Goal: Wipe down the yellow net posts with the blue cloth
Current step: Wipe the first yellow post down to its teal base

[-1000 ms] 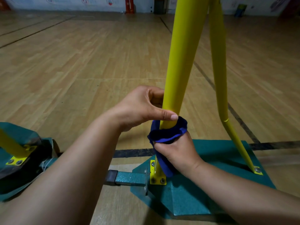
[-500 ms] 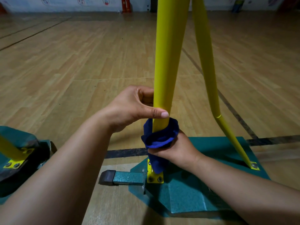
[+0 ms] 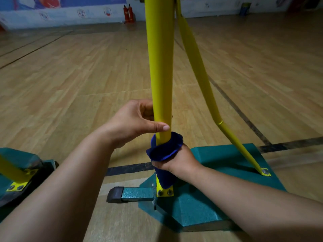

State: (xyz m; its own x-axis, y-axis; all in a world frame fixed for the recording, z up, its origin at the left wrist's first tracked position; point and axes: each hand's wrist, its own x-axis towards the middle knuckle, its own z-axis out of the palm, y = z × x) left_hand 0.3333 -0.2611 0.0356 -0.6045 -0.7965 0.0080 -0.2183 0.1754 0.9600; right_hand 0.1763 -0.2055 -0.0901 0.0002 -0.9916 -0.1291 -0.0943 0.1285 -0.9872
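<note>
My left hand (image 3: 132, 123) is wrapped around the yellow net post (image 3: 160, 67), thumb across the front. Right below it, my right hand (image 3: 176, 159) squeezes the blue cloth (image 3: 164, 149) around the same post, just above its bolted foot on the green base (image 3: 218, 172). A slanted yellow brace (image 3: 197, 67) runs down to the base's far corner.

A light wooden gym floor (image 3: 87, 81) with dark court lines carries the scene. Directly below the gripping hands sits a green metal base (image 3: 201, 206), resting on the floor across a dark line. A second green base (image 3: 26, 161) sits on the floor well to the left of the grip. Two red fire extinguishers (image 3: 128, 13) stand far beyond it, by the wall.
</note>
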